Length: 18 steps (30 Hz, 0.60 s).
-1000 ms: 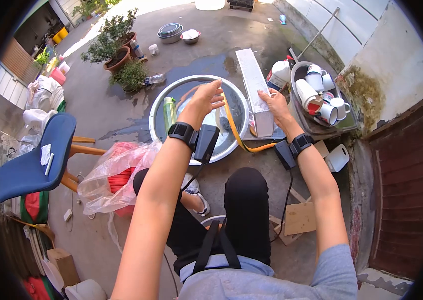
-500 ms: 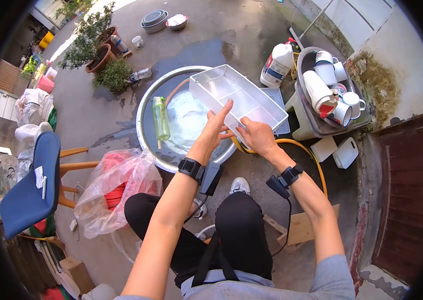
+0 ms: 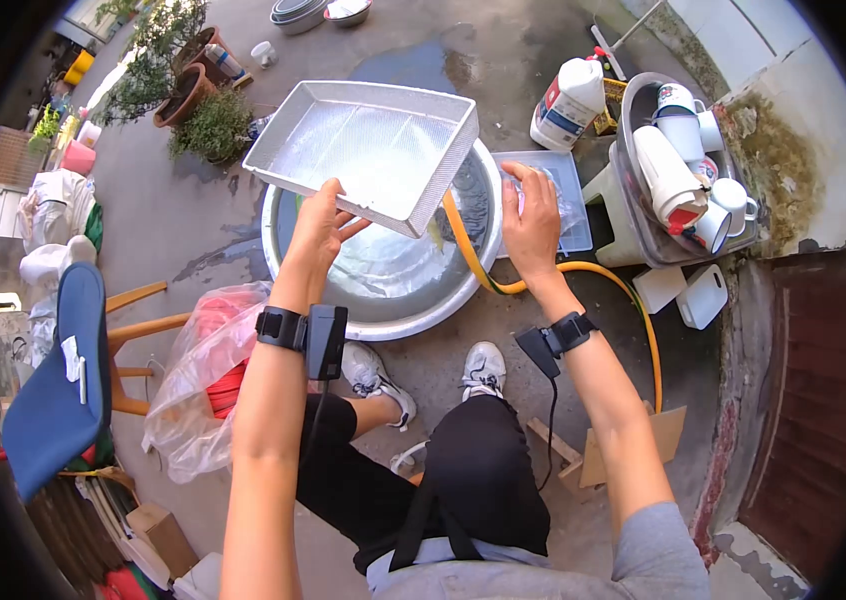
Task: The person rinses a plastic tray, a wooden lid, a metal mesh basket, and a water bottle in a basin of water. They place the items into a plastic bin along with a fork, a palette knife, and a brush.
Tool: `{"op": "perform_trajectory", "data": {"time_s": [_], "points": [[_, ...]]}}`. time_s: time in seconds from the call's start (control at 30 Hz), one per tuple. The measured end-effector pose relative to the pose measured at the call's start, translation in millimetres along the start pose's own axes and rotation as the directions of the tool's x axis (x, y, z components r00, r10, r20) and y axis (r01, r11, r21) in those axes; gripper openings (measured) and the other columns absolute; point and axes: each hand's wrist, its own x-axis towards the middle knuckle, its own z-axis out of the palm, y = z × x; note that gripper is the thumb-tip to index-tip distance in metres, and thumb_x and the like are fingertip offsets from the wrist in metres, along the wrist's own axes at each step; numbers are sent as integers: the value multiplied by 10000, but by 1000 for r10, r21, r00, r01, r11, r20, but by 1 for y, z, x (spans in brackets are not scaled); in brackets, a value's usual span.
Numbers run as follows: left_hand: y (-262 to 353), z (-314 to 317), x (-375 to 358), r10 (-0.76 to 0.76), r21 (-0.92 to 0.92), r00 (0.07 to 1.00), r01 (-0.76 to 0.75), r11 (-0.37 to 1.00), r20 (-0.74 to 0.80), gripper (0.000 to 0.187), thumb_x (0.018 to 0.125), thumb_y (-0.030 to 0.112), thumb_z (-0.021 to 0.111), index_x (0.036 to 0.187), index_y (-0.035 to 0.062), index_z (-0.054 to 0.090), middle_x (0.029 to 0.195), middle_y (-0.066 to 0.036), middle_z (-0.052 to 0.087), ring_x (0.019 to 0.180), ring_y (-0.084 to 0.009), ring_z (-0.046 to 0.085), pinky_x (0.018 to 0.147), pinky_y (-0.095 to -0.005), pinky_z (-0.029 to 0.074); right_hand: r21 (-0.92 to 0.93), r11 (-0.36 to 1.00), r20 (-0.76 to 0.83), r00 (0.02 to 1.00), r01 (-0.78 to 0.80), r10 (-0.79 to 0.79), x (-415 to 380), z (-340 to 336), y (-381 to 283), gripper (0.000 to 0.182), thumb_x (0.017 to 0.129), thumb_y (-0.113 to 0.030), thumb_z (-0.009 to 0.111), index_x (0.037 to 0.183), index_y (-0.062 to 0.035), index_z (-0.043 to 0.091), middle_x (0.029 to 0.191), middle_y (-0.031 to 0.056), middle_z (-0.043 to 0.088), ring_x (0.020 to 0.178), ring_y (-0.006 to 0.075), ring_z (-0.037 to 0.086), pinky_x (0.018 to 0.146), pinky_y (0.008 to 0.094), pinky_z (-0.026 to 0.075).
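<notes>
My left hand (image 3: 318, 232) grips the near edge of a white rectangular mesh basket (image 3: 358, 150), thumb at its rim. The basket is tilted and held over a large round metal basin (image 3: 413, 325) of water (image 3: 373, 265). It hides the far part of the basin, and the green bottle there is almost wholly covered. My right hand (image 3: 531, 215) is off the basket, to the right of the basin, thumb and fingers apart. Beneath and beyond it lies a clear plastic tray (image 3: 575, 225) on the ground. A yellow hose (image 3: 463, 240) runs over the basin's rim.
On the right, a grey tub (image 3: 633, 190) holds several white enamel mugs (image 3: 681, 135). A white jug (image 3: 568, 105) stands behind the plastic tray. To the left are a blue chair (image 3: 58, 375) and a plastic bag with red contents (image 3: 208, 385). Potted plants (image 3: 213, 125) stand farther back.
The basket has moved left and up, turning as it went. My right hand has let go of it and now hangs apart on the right. The green bottle has become mostly hidden.
</notes>
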Motion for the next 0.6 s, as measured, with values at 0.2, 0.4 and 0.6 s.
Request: {"op": "perform_trajectory", "data": {"time_s": [0.2, 0.4, 0.6], "points": [[-32, -12, 5, -131, -249, 991, 124, 960, -9, 474, 744, 153, 569, 1154, -7, 390, 1122, -203, 494, 1073, -360, 550, 892, -500, 507, -86, 911, 446, 802, -403, 397, -73, 80, 56, 473, 863, -265, 612, 1267, -57, 481, 1185, 175, 571, 1095, 356, 542, 923, 432, 433], [-47, -29, -8, -182, -320, 983, 164, 933, -25, 520, 741, 131, 570, 1193, -9, 354, 1157, -212, 461, 1065, -343, 547, 921, -497, 482, -23, 844, 601, 667, -536, 441, -76, 107, 62, 482, 867, -299, 619, 1273, -89, 464, 1138, 184, 608, 1045, 356, 585, 889, 421, 454], [-18, -57, -11, -132, -365, 985, 82, 927, -114, 536, 740, 133, 589, 1183, -26, 333, 1144, -215, 465, 1078, -349, 543, 936, -489, 486, 411, 629, 425, 749, -660, 508, -58, 91, 65, 410, 944, -347, 549, 1219, -47, 502, 880, 71, 592, 819, 160, 562, 722, 302, 457]]}}
